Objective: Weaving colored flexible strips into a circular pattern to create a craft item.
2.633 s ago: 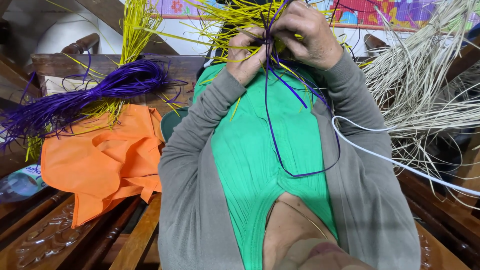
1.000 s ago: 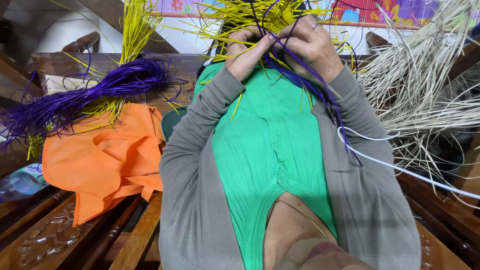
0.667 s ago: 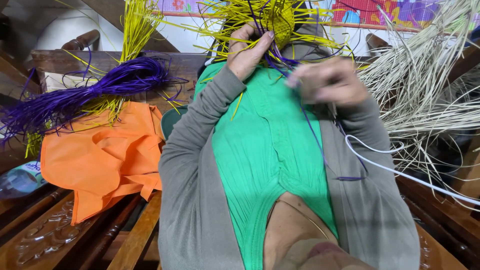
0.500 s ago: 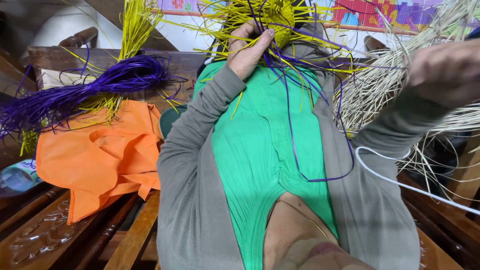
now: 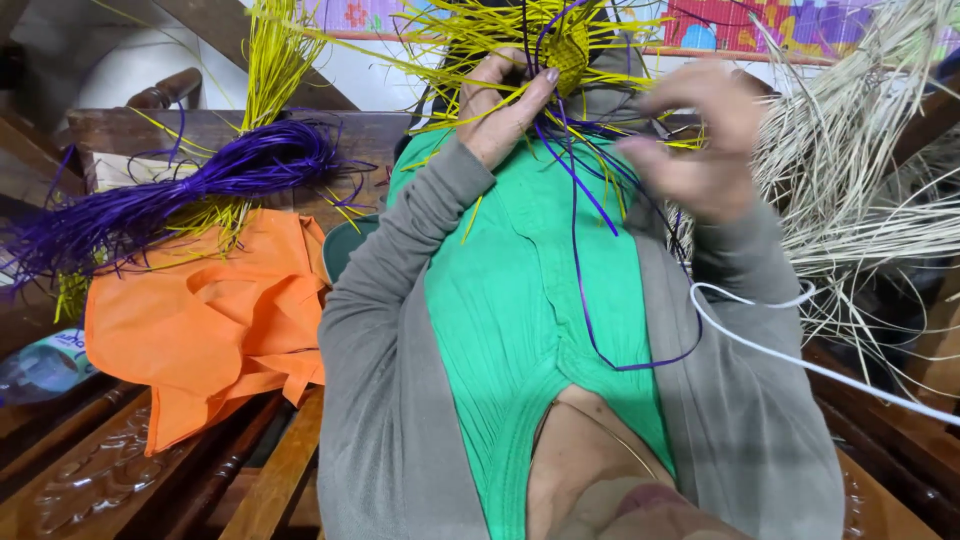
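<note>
The left hand (image 5: 505, 105) pinches the small yellow woven piece (image 5: 565, 50) up by the chest — barely begun, most strands (image 5: 455, 40) loose — while the right hand (image 5: 700, 135) (blurred) half-curls by the purple strand (image 5: 575, 230), grip unclear.

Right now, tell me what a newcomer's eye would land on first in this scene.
First, the yellow woven piece at top centre, bristling with loose yellow strands, pinched by the left hand while the blurred right hand hovers beside it. A purple strand loops down over the green top. At left, a purple strand bundle lies above an orange cloth.
</note>
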